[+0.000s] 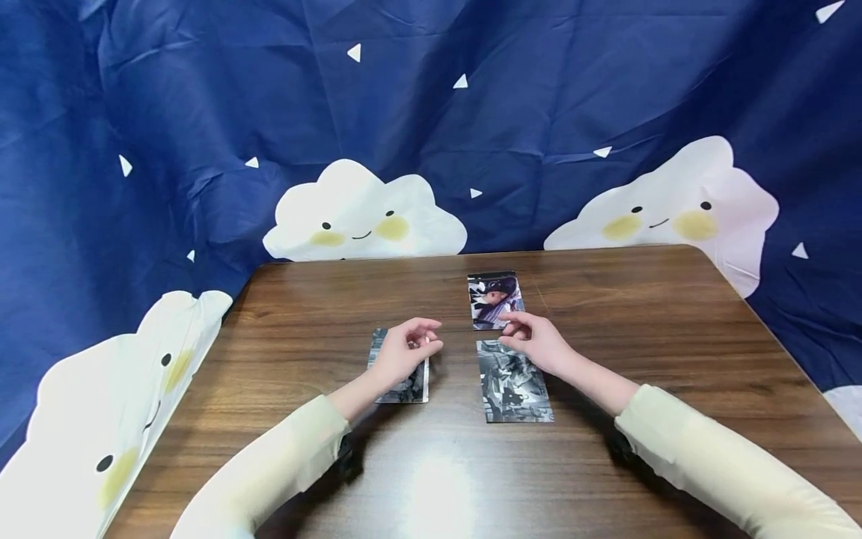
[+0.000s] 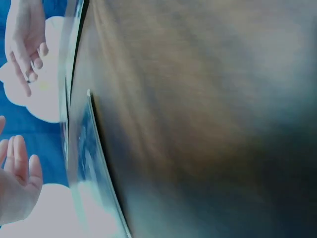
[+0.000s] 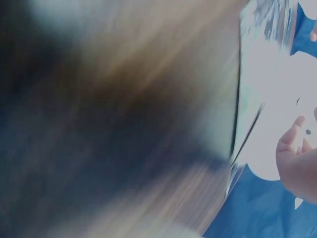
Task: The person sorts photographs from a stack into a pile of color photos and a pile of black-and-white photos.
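Observation:
My left hand point(image 1: 407, 348) is over a dark grey picture card point(image 1: 409, 391), its fingers loosely bent and nothing between them. It hides the card's upper right part. My right hand point(image 1: 535, 340) hovers at the top edge of a black-and-white picture card point(image 1: 513, 393), fingers relaxed and holding nothing. Its fingertips overlap the lower corner of a colour picture card point(image 1: 494, 296), which lies farther back. In the left wrist view a card point(image 2: 94, 163) lies flat beside my left hand point(image 2: 20, 183). The right wrist view has my right hand point(image 3: 299, 163) at its edge.
All the cards lie on a brown wood-grain table point(image 1: 323, 299) with rounded back corners. A dark blue curtain point(image 1: 417, 97) with smiling white clouds point(image 1: 370, 209) hangs behind and to the left. Light glares off the table's front point(image 1: 441, 486).

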A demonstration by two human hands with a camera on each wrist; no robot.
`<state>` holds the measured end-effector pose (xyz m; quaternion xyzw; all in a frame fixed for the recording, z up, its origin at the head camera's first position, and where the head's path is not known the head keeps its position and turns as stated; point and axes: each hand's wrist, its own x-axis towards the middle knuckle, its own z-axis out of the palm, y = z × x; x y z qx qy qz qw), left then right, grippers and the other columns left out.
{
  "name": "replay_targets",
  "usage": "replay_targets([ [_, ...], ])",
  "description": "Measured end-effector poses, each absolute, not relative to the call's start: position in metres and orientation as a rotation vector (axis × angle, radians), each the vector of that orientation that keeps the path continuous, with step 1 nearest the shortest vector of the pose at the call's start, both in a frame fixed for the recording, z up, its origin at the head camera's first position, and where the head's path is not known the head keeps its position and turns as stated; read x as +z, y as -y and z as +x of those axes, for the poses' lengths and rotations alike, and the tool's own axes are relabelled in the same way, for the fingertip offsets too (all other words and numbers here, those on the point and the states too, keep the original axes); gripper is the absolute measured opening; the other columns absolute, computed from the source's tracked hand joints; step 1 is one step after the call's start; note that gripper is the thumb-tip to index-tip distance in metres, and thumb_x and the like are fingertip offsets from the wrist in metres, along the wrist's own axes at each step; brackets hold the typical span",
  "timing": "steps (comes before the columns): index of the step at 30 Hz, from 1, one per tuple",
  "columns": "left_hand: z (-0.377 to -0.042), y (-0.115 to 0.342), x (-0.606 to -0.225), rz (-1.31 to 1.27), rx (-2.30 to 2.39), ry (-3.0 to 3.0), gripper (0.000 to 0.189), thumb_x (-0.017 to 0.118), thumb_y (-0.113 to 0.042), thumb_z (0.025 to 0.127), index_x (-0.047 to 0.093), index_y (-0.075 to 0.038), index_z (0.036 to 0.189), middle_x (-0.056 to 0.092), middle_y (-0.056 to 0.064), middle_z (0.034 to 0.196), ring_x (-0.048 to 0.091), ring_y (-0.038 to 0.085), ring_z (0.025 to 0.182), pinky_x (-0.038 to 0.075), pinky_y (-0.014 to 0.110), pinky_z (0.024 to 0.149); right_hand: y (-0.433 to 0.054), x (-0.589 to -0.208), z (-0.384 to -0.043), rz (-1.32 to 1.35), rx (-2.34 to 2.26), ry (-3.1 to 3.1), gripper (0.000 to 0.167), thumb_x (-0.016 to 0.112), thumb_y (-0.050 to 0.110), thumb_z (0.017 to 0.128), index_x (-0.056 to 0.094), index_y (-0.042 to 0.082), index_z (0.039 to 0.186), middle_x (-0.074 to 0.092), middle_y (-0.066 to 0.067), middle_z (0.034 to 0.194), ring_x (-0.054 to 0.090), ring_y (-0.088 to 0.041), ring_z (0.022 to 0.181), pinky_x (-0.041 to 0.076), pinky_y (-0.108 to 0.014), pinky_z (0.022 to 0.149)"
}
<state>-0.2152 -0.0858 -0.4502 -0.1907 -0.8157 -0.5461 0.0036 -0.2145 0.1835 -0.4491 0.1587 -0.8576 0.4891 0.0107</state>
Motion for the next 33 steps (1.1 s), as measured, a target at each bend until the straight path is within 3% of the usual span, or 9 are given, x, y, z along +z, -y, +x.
replay_targets([
  [8,-0.194,0.129,-0.451,-0.553,-1.598,2.57,0.027,0.071,0.003,0.085,0.066,0.004,0.111,0.066,0.014,0.088,0.058,0.024,0.078,0.049,0.029,0.069,-0.157,-0.45,-0.195,0.616,1.676,2.675,0.043,0.07,-0.001,0.086,0.055,-0.014,0.123,0.065,-0.015,0.094,0.06,-0.015,0.078,0.049,-0.023,0.069],
  [15,-0.187,0.171,-0.466,-0.454,-1.54,2.596,0.034,0.076,0.001,0.082,0.065,0.003,0.113,0.066,0.013,0.089,0.058,0.012,0.074,0.049,0.024,0.068,-0.128,-0.456,-0.186,0.718,1.76,2.732,0.047,0.069,0.002,0.087,0.051,-0.014,0.127,0.064,-0.022,0.106,0.066,-0.024,0.088,0.051,-0.027,0.076],
  [19,-0.187,0.188,-0.47,-0.42,-1.476,2.618,0.04,0.08,-0.001,0.077,0.065,0.0,0.114,0.066,0.013,0.09,0.058,0.014,0.072,0.048,0.024,0.066,-0.113,-0.457,-0.185,0.752,1.78,2.768,0.049,0.07,0.002,0.087,0.049,-0.013,0.129,0.063,-0.026,0.113,0.066,-0.029,0.094,0.052,-0.028,0.076],
  [26,-0.191,0.196,-0.476,-0.37,-1.383,2.727,0.047,0.082,-0.003,0.076,0.063,0.0,0.118,0.065,0.009,0.089,0.056,0.015,0.07,0.046,0.023,0.065,-0.093,-0.46,-0.189,0.746,1.747,2.799,0.048,0.07,0.001,0.087,0.05,-0.012,0.128,0.062,-0.025,0.117,0.066,-0.029,0.095,0.051,-0.033,0.086],
  [33,-0.19,0.193,-0.481,-0.295,-1.374,2.774,0.051,0.083,-0.004,0.074,0.061,0.001,0.12,0.068,0.011,0.098,0.06,0.02,0.077,0.047,0.028,0.071,-0.083,-0.465,-0.189,0.773,1.791,2.813,0.05,0.069,0.0,0.087,0.048,-0.014,0.13,0.055,-0.029,0.127,0.065,-0.032,0.099,0.051,-0.031,0.087],
])
